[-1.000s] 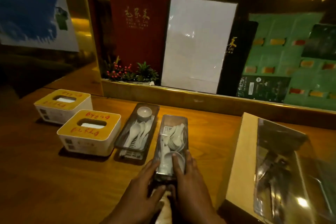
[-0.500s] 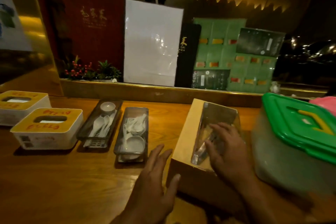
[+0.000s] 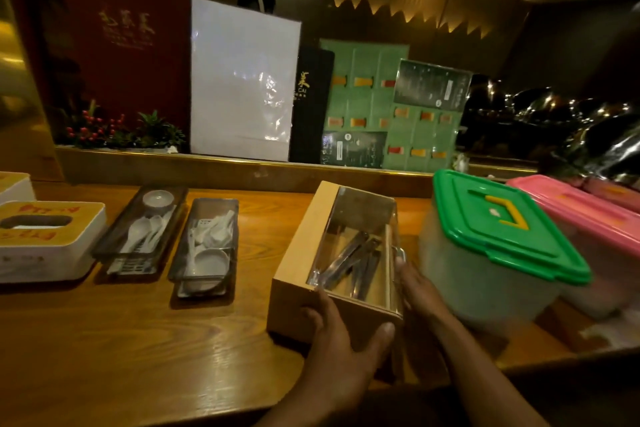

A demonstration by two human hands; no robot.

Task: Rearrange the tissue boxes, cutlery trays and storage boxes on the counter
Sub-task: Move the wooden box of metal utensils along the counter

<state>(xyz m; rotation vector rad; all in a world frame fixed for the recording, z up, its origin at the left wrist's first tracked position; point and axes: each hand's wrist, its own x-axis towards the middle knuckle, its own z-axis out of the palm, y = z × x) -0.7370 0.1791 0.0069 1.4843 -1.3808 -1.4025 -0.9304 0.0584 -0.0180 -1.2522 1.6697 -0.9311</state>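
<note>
A wooden box [image 3: 300,253] with a clear lid and metal cutlery inside stands on the counter's middle. My left hand [image 3: 341,340] grips its near front corner, thumb on the right. My right hand [image 3: 417,288] presses against its right side. Left of it lie two dark cutlery trays [image 3: 140,232] [image 3: 207,246] holding white spoons and small dishes. A white tissue box [image 3: 45,239] with a yellow top sits at the far left, a second tissue box [image 3: 14,184] behind it. A storage box with a green lid [image 3: 498,225] stands right of the wooden box, a pink-lidded storage box [image 3: 581,218] beyond.
The wooden counter [image 3: 121,340] has a raised ledge [image 3: 207,170] along the back. Behind it stand a red menu board [image 3: 117,55], a white panel [image 3: 242,80], green cards [image 3: 367,104] and a small plant [image 3: 121,132]. The counter's near edge runs bottom right.
Both hands left the right cutlery tray and went to the wooden box. My left hand now grips its front corner and my right hand moved from the lid to its right side. View panned right.
</note>
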